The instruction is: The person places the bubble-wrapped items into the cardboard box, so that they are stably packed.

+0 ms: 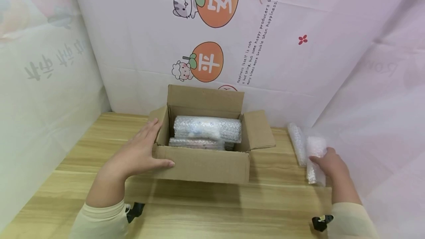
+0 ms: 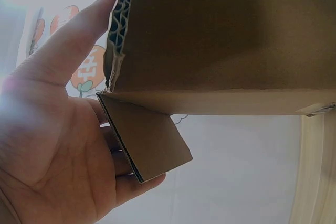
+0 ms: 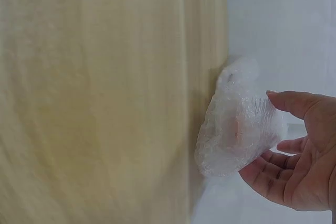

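Observation:
An open cardboard box (image 1: 203, 165) stands on the table, holding several bubble-wrapped rolls (image 1: 207, 128). My left hand (image 1: 141, 154) holds its left front corner, the thumb along the front flap and the fingers at the left side flap (image 2: 147, 142); the left wrist view shows the fingers partly hidden behind that flap. At the right, my right hand (image 1: 332, 163) grips a bubble-wrapped bundle (image 3: 236, 124) between thumb and fingers. What the wrap contains is unclear. Beside that bundle, on its left, lies another bubble-wrapped roll (image 1: 297, 143).
The wooden table (image 1: 279, 205) meets a printed white cloth (image 1: 142, 40) behind the box, with more cloth hanging at both sides. The box's right flap (image 1: 259, 130) sticks out towards the wrapped rolls, and its back flap (image 1: 206, 98) stands up.

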Demonstrator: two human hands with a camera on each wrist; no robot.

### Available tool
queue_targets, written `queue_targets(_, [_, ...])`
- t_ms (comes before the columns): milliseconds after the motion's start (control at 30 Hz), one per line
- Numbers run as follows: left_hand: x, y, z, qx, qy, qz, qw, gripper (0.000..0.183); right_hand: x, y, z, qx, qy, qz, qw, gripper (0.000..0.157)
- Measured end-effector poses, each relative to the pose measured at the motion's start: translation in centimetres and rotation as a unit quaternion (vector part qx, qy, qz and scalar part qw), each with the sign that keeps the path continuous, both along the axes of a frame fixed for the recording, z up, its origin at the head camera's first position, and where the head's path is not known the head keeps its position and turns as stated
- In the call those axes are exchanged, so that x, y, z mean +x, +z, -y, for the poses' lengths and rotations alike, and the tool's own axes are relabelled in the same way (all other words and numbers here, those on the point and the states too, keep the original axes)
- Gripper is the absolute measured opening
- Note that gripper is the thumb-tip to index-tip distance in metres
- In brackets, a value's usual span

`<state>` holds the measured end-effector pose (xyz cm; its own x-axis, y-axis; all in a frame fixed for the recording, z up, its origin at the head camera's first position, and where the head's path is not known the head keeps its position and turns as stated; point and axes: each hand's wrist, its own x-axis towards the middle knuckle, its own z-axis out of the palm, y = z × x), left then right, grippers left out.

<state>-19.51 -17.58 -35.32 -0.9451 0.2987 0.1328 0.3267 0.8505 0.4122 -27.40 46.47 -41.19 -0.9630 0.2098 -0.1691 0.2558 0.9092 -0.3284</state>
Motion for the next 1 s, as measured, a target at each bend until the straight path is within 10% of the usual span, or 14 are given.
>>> queue_targets(1000, [0.2, 0.1, -0.1, 0.001, -0.005, -0.007, 1.0000, 0.129, -1.0, 10.3, 5.3, -0.061, 0.064, -0.168, 0.982, 0.101])
